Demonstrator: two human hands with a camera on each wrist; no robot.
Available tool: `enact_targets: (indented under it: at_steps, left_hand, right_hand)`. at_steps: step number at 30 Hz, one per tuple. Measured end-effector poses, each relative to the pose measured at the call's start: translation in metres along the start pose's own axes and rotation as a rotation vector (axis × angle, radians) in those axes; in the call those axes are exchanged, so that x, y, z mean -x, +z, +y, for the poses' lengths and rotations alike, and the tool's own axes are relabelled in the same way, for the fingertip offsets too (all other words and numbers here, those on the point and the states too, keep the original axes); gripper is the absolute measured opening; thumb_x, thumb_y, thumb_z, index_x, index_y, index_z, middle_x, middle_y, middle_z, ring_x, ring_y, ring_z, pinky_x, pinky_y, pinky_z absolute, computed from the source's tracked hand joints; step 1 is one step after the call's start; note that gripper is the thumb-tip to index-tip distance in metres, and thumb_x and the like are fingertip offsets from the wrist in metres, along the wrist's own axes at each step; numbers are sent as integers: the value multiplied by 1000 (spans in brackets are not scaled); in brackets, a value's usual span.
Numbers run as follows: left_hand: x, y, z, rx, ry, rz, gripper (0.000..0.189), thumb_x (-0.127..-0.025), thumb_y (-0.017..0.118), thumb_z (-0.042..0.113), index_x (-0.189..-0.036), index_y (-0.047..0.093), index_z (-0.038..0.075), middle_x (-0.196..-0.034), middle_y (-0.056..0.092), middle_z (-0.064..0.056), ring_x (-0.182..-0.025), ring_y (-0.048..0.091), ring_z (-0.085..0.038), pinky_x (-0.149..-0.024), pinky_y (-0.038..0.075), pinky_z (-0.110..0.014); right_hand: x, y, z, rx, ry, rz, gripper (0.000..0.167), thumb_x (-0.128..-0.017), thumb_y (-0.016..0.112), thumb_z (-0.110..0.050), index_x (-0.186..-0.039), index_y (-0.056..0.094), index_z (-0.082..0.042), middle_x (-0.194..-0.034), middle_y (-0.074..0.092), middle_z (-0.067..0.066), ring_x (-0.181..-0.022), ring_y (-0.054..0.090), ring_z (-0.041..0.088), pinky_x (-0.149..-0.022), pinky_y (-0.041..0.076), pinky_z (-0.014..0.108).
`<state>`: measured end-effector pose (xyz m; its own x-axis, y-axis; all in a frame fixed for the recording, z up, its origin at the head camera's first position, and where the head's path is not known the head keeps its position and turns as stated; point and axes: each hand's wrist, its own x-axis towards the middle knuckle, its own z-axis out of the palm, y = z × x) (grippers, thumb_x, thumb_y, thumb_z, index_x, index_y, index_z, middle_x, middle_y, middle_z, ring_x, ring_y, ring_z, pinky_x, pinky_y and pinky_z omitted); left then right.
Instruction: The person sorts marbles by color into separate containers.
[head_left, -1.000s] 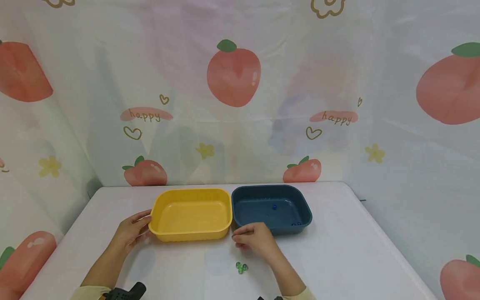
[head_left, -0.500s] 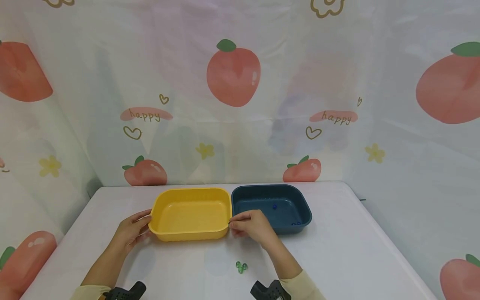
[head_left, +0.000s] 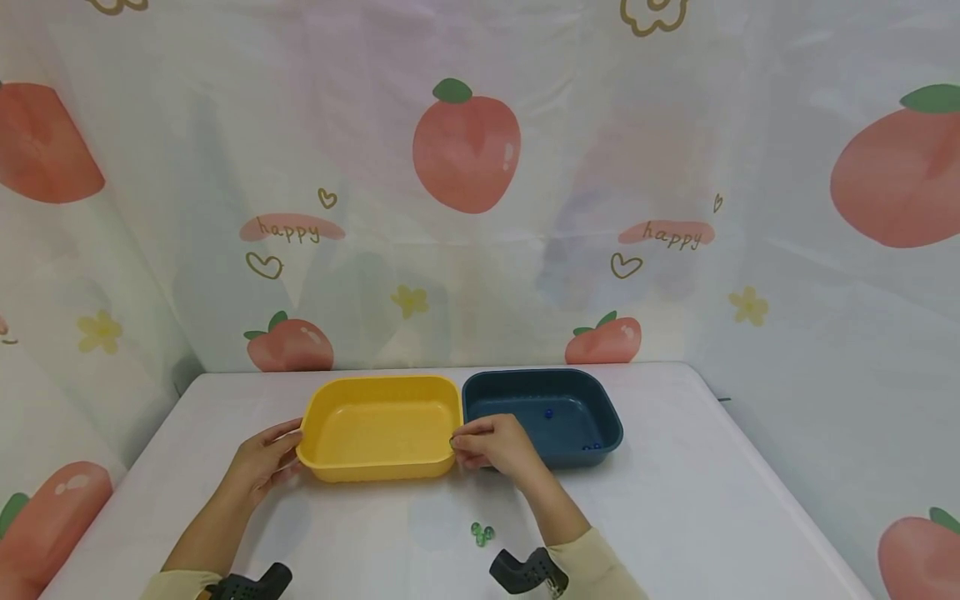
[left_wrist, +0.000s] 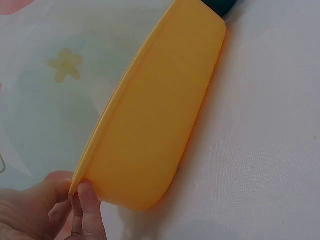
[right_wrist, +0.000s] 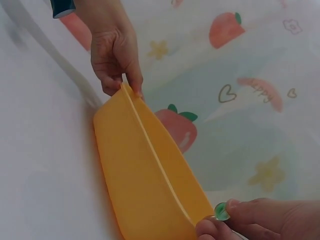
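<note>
My left hand (head_left: 262, 462) pinches the left rim of a yellow plastic basin (head_left: 382, 427). In the left wrist view the rim lies between my thumb and fingers (left_wrist: 90, 207). At the basin's opposite end, by its near right corner, my right hand (head_left: 492, 442) pinches a green glass marble (right_wrist: 222, 211) between thumb and fingers. The marble is right at the rim in the right wrist view. Several more green marbles (head_left: 482, 534) sit together on the white table in front of the basins.
A dark blue basin (head_left: 510, 404) stands against the yellow one on its right, with a few blue marbles (head_left: 549, 413) in it. A fruit-printed cloth (head_left: 480, 292) hangs behind the table. Black camera mounts (head_left: 528, 571) sit on both wrists.
My right hand has moved forward and left with the green marble, from in front of the blue basin to the yellow basin's right rim. The left hand has stayed put.
</note>
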<state>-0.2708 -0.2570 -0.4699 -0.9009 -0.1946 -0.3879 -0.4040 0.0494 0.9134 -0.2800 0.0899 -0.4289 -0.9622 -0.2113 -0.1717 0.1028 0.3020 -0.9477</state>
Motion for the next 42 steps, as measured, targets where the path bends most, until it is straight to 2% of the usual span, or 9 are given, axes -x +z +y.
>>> enact_targets:
  at_steps: [4, 12, 25, 32, 42]
  left_hand:
    - [1, 1, 0, -11, -7, 5, 57, -100, 58, 28, -149, 40, 4, -135, 53, -17, -82, 62, -5, -77, 58, -22]
    - [2, 0, -1, 5, 6, 1, 57, -100, 58, 25, -148, 40, 2, -121, 61, -9, -80, 63, -4, -75, 59, -22]
    - [1, 1, 0, -5, -11, 4, 57, -100, 58, 28, -149, 40, 4, -136, 51, -19, -82, 62, -5, -77, 58, -22]
    - [0, 0, 0, 1, -8, 4, 57, -100, 58, 27, -148, 40, 4, -129, 57, -14, -81, 62, -5, -76, 59, -22]
    - [0, 1, 1, -13, -13, 12, 57, -99, 59, 28, -148, 41, 5, -129, 56, -15, -82, 61, -5, -75, 58, -21]
  right_hand:
    - [-4, 2, 1, -15, 9, 2, 21, -87, 74, -11, -101, 73, 4, -84, 74, 13, -71, 71, 17, -70, 61, 30]
    - [-6, 3, 2, -3, 29, 10, 21, -88, 74, -12, -102, 73, 3, -84, 74, 13, -73, 72, 19, -70, 61, 30]
    - [-5, 7, -2, 16, 31, 5, 24, -88, 72, -10, -106, 72, 6, -89, 74, 16, -73, 72, 21, -69, 61, 31]
    - [-8, 6, 1, 11, 22, 7, 24, -88, 72, -11, -106, 72, 6, -86, 74, 14, -72, 72, 20, -69, 61, 29]
    - [-3, 4, 2, 6, 17, 13, 24, -89, 73, -11, -106, 72, 5, -84, 74, 11, -72, 71, 17, -72, 61, 33]
